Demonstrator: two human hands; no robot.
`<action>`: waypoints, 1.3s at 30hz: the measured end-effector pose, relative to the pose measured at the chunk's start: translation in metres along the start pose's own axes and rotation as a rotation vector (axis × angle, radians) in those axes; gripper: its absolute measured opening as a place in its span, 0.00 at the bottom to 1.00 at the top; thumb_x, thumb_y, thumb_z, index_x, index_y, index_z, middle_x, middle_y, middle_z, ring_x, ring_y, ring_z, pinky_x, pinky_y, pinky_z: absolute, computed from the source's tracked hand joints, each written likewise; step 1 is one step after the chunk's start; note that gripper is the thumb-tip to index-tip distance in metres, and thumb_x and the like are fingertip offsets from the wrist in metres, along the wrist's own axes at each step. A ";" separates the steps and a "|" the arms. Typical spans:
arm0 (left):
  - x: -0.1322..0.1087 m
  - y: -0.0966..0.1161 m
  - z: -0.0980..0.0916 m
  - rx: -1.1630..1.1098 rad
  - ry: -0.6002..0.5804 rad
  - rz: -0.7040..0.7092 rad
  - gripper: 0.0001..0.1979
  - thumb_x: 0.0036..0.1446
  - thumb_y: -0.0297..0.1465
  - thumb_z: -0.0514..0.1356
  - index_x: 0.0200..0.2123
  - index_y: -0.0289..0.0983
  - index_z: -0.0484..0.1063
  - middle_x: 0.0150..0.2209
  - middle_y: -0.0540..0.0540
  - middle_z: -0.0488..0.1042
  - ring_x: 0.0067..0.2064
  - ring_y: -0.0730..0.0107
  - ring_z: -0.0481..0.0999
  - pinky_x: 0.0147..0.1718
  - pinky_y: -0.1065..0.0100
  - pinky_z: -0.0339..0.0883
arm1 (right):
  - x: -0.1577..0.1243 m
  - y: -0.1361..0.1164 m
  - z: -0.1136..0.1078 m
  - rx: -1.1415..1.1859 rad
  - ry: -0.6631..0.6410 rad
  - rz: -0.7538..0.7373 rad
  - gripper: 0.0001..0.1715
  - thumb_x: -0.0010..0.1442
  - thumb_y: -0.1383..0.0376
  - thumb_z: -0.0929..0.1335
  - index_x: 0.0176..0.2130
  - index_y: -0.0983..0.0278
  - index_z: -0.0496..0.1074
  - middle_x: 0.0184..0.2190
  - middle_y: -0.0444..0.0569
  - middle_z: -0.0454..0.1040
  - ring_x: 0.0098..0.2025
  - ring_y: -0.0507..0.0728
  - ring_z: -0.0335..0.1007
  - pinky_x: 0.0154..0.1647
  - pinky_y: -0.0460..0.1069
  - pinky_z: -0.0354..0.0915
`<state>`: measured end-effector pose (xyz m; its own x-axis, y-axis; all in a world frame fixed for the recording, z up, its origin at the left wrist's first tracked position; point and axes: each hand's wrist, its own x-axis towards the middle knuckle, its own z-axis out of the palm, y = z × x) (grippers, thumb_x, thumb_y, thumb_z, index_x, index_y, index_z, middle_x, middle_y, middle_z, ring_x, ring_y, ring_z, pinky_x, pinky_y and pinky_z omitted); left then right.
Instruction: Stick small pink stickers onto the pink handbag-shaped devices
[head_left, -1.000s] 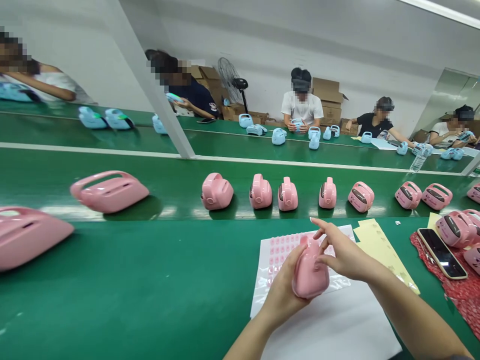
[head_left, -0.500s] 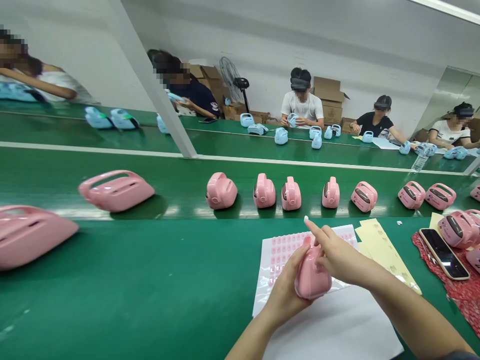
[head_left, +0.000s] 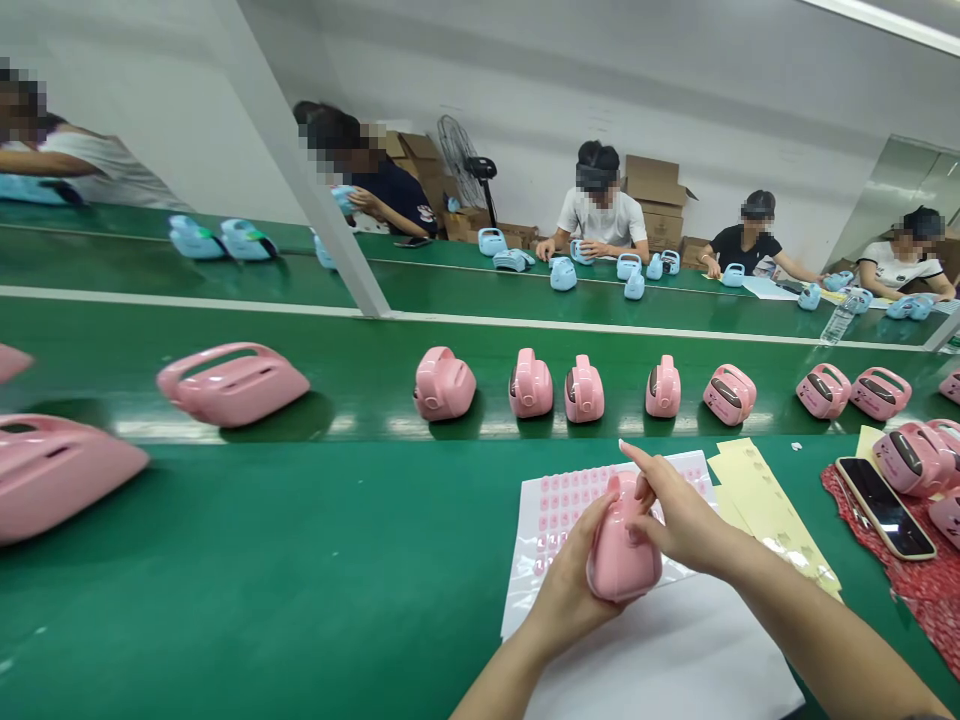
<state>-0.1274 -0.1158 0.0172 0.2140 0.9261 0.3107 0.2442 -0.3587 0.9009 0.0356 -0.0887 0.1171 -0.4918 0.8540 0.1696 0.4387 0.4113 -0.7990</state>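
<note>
My left hand [head_left: 568, 585] is wrapped round a pink plastic device with a handle [head_left: 624, 555], held above the papers. The device is tilted with its smooth, rounded end towards me; its front is hidden. Against its right side and handle rest the thumb and bent fingers of my right hand [head_left: 679, 515]. The right index finger points up and away, with a pale spot at its tip that I cannot make out. Under both hands lie a sheet of small pink stickers [head_left: 559, 495] and white paper [head_left: 667, 650].
Several pink devices [head_left: 444, 385] stand in a row beyond the green table [head_left: 262, 580]. Yellow sticker sheets [head_left: 776, 515] lie to the right, near a phone [head_left: 886, 508] on red bubble wrap [head_left: 919, 600]. Across a white rail [head_left: 525, 325], several people handle blue devices [head_left: 562, 273].
My right hand has shifted slightly on the pink device, its index finger still raised. At far left another pink device has come into view. A person opposite has lowered a blue device to the table.
</note>
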 end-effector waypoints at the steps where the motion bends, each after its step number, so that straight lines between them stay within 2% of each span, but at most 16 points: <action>1: 0.000 0.001 0.000 -0.022 0.009 -0.035 0.47 0.35 0.30 0.67 0.59 0.51 0.52 0.60 0.45 0.59 0.55 0.46 0.65 0.50 0.51 0.62 | -0.002 0.002 0.002 -0.014 0.017 -0.026 0.46 0.49 0.79 0.64 0.60 0.51 0.46 0.35 0.44 0.60 0.35 0.52 0.64 0.45 0.56 0.67; 4: 0.001 0.006 0.000 -0.065 0.033 -0.119 0.45 0.33 0.31 0.68 0.57 0.49 0.56 0.59 0.45 0.61 0.56 0.46 0.64 0.51 0.50 0.61 | -0.008 0.008 0.012 -0.071 0.108 -0.098 0.39 0.53 0.76 0.63 0.59 0.53 0.50 0.39 0.48 0.61 0.38 0.54 0.66 0.46 0.58 0.66; 7: 0.003 0.009 0.000 -0.053 0.066 -0.124 0.43 0.32 0.33 0.68 0.56 0.46 0.58 0.58 0.44 0.63 0.56 0.46 0.62 0.53 0.50 0.58 | -0.014 0.011 0.021 -0.116 0.237 -0.137 0.35 0.54 0.72 0.64 0.58 0.55 0.51 0.48 0.54 0.60 0.51 0.60 0.62 0.53 0.61 0.61; 10: 0.004 0.007 0.001 -0.023 0.078 -0.056 0.42 0.33 0.32 0.67 0.55 0.46 0.57 0.57 0.43 0.63 0.56 0.46 0.63 0.53 0.50 0.58 | -0.013 0.014 0.023 -0.031 0.286 -0.065 0.41 0.52 0.68 0.67 0.60 0.57 0.46 0.57 0.57 0.52 0.60 0.63 0.51 0.58 0.62 0.54; 12: 0.003 0.006 0.000 -0.006 0.045 -0.008 0.42 0.35 0.32 0.67 0.56 0.46 0.55 0.58 0.41 0.62 0.56 0.46 0.63 0.53 0.50 0.58 | -0.008 0.021 0.020 0.093 0.269 0.018 0.46 0.51 0.65 0.68 0.61 0.59 0.42 0.59 0.59 0.50 0.60 0.63 0.52 0.57 0.62 0.53; 15: -0.002 0.012 -0.003 -0.026 -0.030 0.010 0.41 0.38 0.32 0.66 0.56 0.44 0.54 0.58 0.39 0.60 0.57 0.47 0.61 0.54 0.49 0.55 | 0.002 0.037 0.010 0.233 0.276 0.113 0.43 0.54 0.61 0.66 0.61 0.61 0.41 0.58 0.61 0.52 0.58 0.61 0.57 0.56 0.61 0.53; 17: -0.005 0.018 -0.005 -0.117 -0.088 -0.014 0.44 0.37 0.35 0.67 0.58 0.43 0.52 0.59 0.38 0.58 0.59 0.46 0.59 0.55 0.49 0.53 | 0.007 0.049 0.001 0.310 0.180 0.162 0.40 0.54 0.61 0.66 0.60 0.62 0.43 0.53 0.59 0.60 0.55 0.59 0.60 0.53 0.58 0.56; 19: -0.007 0.024 -0.008 -0.280 -0.176 -0.044 0.53 0.32 0.42 0.69 0.60 0.43 0.46 0.60 0.36 0.56 0.59 0.44 0.58 0.54 0.48 0.54 | 0.007 0.057 -0.009 0.358 -0.042 0.208 0.41 0.51 0.63 0.68 0.59 0.63 0.47 0.41 0.51 0.69 0.45 0.56 0.67 0.45 0.54 0.62; 21: -0.007 0.028 -0.010 -0.455 -0.257 -0.078 0.61 0.27 0.48 0.69 0.62 0.44 0.39 0.59 0.34 0.57 0.57 0.42 0.60 0.52 0.47 0.55 | 0.005 0.057 -0.018 0.344 -0.205 0.241 0.41 0.48 0.66 0.70 0.58 0.64 0.51 0.26 0.39 0.67 0.32 0.52 0.67 0.34 0.48 0.62; 22: -0.006 0.029 -0.011 -0.522 -0.258 -0.107 0.63 0.26 0.50 0.69 0.62 0.44 0.38 0.59 0.34 0.59 0.56 0.42 0.62 0.51 0.47 0.57 | 0.003 0.054 -0.023 0.320 -0.211 0.246 0.40 0.48 0.67 0.69 0.57 0.65 0.52 0.21 0.35 0.63 0.27 0.50 0.65 0.30 0.46 0.61; 24: -0.002 0.030 -0.010 -0.614 -0.195 -0.179 0.62 0.26 0.50 0.69 0.62 0.46 0.39 0.57 0.35 0.61 0.54 0.43 0.65 0.48 0.49 0.61 | 0.002 0.043 -0.032 0.284 -0.107 0.243 0.35 0.48 0.69 0.67 0.55 0.65 0.54 0.17 0.32 0.57 0.21 0.48 0.60 0.25 0.44 0.57; 26: 0.003 0.027 -0.008 -0.652 -0.087 -0.246 0.55 0.31 0.50 0.67 0.61 0.48 0.44 0.58 0.37 0.60 0.53 0.46 0.66 0.46 0.53 0.64 | 0.004 0.029 -0.041 0.252 0.046 0.233 0.34 0.47 0.71 0.65 0.54 0.64 0.54 0.17 0.32 0.56 0.20 0.48 0.57 0.23 0.43 0.54; 29: 0.008 0.019 -0.004 -0.591 0.034 -0.359 0.42 0.41 0.49 0.63 0.59 0.47 0.51 0.57 0.39 0.63 0.50 0.54 0.70 0.45 0.58 0.65 | 0.009 0.010 -0.053 0.080 0.186 0.226 0.36 0.44 0.73 0.64 0.53 0.63 0.54 0.17 0.32 0.56 0.20 0.48 0.56 0.23 0.42 0.53; 31: 0.009 0.012 -0.001 -0.486 0.087 -0.406 0.37 0.44 0.48 0.61 0.56 0.44 0.54 0.50 0.39 0.70 0.46 0.57 0.73 0.44 0.59 0.66 | 0.008 0.005 -0.063 -0.083 0.242 0.268 0.36 0.43 0.74 0.64 0.53 0.63 0.56 0.16 0.32 0.57 0.21 0.48 0.57 0.23 0.43 0.53; 34: 0.007 0.003 0.003 -0.361 0.093 -0.390 0.32 0.44 0.50 0.59 0.51 0.41 0.60 0.40 0.42 0.74 0.40 0.58 0.76 0.41 0.60 0.68 | -0.003 0.009 -0.088 -0.257 0.421 0.406 0.34 0.44 0.73 0.63 0.52 0.63 0.56 0.17 0.34 0.60 0.23 0.51 0.61 0.25 0.44 0.55; 39: 0.008 -0.003 -0.001 -0.235 -0.033 -0.368 0.24 0.46 0.47 0.59 0.44 0.42 0.67 0.35 0.45 0.76 0.39 0.59 0.76 0.42 0.61 0.69 | -0.028 0.038 -0.157 -0.536 0.739 0.722 0.30 0.49 0.67 0.63 0.52 0.65 0.55 0.25 0.43 0.69 0.32 0.57 0.68 0.32 0.48 0.59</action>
<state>-0.1277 -0.1069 0.0178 0.1836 0.9817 -0.0506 0.0889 0.0346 0.9954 0.1840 -0.0466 0.1721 0.4832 0.8497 0.2111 0.7867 -0.3155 -0.5307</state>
